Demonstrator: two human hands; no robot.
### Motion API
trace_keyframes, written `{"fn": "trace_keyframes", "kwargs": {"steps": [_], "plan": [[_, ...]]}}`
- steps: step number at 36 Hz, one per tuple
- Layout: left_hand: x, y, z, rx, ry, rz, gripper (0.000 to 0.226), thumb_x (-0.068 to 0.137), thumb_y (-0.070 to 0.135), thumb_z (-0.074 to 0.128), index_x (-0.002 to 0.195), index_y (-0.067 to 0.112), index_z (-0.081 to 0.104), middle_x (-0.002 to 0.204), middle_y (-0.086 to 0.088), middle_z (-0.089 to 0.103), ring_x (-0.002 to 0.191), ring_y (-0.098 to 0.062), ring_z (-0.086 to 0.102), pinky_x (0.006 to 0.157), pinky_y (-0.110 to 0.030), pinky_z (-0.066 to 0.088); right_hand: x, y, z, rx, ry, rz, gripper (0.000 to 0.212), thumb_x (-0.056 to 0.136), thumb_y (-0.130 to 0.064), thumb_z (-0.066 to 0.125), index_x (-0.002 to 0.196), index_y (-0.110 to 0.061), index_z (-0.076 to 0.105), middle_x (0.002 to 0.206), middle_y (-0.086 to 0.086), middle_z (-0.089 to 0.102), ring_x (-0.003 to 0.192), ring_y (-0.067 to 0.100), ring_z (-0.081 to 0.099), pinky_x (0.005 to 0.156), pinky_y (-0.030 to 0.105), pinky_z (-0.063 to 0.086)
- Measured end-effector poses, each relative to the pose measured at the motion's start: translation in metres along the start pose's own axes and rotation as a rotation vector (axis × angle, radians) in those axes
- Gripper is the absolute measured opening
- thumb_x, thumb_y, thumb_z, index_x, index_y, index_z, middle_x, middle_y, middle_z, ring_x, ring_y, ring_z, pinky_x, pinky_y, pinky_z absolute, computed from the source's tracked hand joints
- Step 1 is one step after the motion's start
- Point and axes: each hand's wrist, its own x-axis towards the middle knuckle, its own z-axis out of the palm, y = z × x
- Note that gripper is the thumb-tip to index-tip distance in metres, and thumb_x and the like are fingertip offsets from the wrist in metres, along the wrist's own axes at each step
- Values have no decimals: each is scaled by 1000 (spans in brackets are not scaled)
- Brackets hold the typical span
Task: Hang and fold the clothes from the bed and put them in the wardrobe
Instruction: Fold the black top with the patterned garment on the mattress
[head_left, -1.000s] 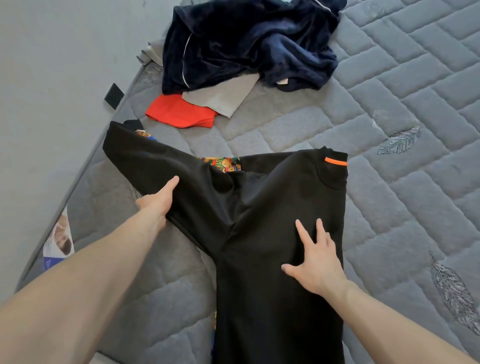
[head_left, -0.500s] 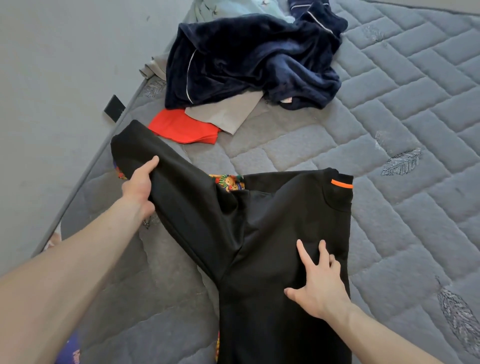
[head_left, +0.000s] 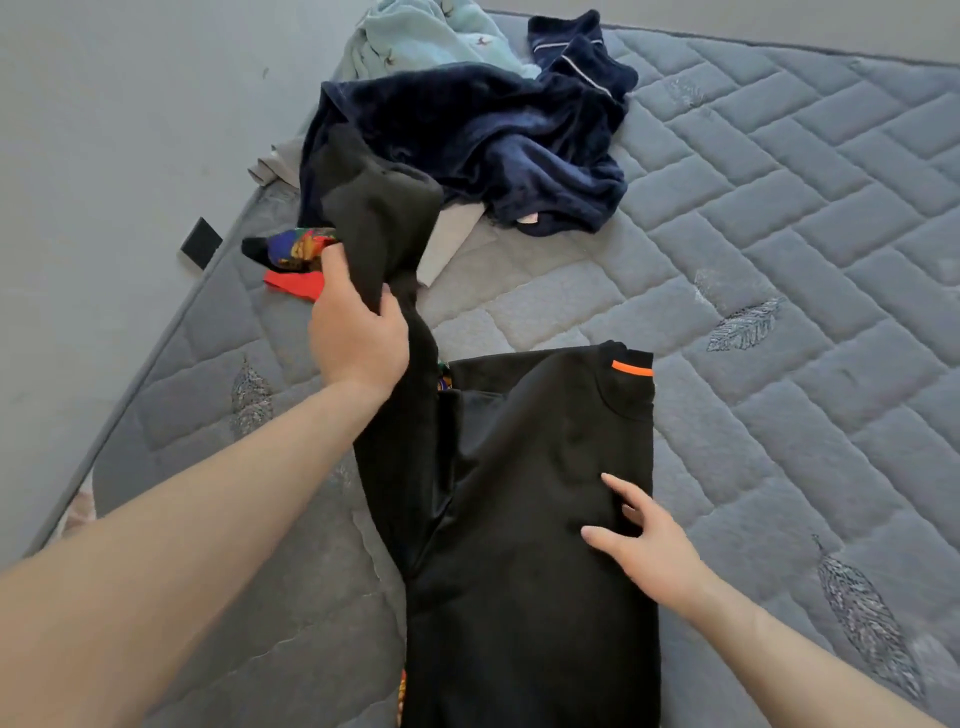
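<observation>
Bed (head_left: 779, 260): grey quilted mattress, leaf motifs. Black garment (head_left: 519, 545) lies flat on it, long axis running from the near edge away from the camera, collar end with an orange tab (head_left: 631, 368) pointing far. Navy velvet garment (head_left: 467, 140) heaped at the far left, pale blue cloth (head_left: 415, 41) behind it, red cloth (head_left: 291, 286) near the bed's left edge. Left hand (head_left: 356, 332) grips the black sleeve, fingers curled round the bunched fabric; sleeve rises up and away above the grip, lifted off the bed. Right hand (head_left: 644, 540) lies flat on the garment's body, fingers straight and spread, pressing it.
</observation>
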Motion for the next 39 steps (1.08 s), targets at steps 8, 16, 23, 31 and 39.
{"fn": "trace_keyframes", "kwargs": {"steps": [8, 16, 23, 31, 39], "plan": [[-66, 38, 42, 231, -313, 476, 57, 77, 0, 67, 131, 16, 58, 105, -7, 68, 95, -30, 60, 76, -42, 52, -14, 4, -39, 284, 337, -70, 38, 95, -15, 67, 126, -34, 56, 130, -16, 56, 85, 4, 67, 71, 24, 57], [-148, 33, 78, 737, -890, 480, 65, 89, 6, 66, 148, 19, 41, 156, -3, 43, 134, -30, 44, 105, -43, 43, -24, 15, -47, 265, 337, -29, 43, 95, -16, 68, 129, -34, 50, 130, -12, 53, 93, 9, 63, 73, 26, 56], [-152, 36, 70, 702, -1106, 422, 70, 94, 16, 64, 157, 23, 32, 166, 2, 27, 144, -26, 36, 114, -43, 42, -31, 3, -44, 65, 296, -75, 67, 90, -19, 70, 145, -39, 38, 151, -14, 42, 113, 4, 56, 95, 41, 56], [-122, 8, 30, 316, -573, 276, 40, 85, 35, 70, 124, 32, 64, 145, 9, 55, 130, -15, 50, 117, -42, 31, -8, -58, -34, -333, 236, -292, 82, 91, -28, 65, 158, -36, 18, 166, -15, 3, 153, 13, 6, 119, 40, 29], [-117, -52, 32, 635, -859, -118, 100, 88, 78, 47, 161, 37, -9, 169, 2, -21, 156, -32, -9, 126, -55, 6, 42, -70, -1, -592, 1, -28, 90, 96, -58, 54, 162, -27, 2, 169, 3, -12, 155, 29, -9, 125, 48, 9]]}}
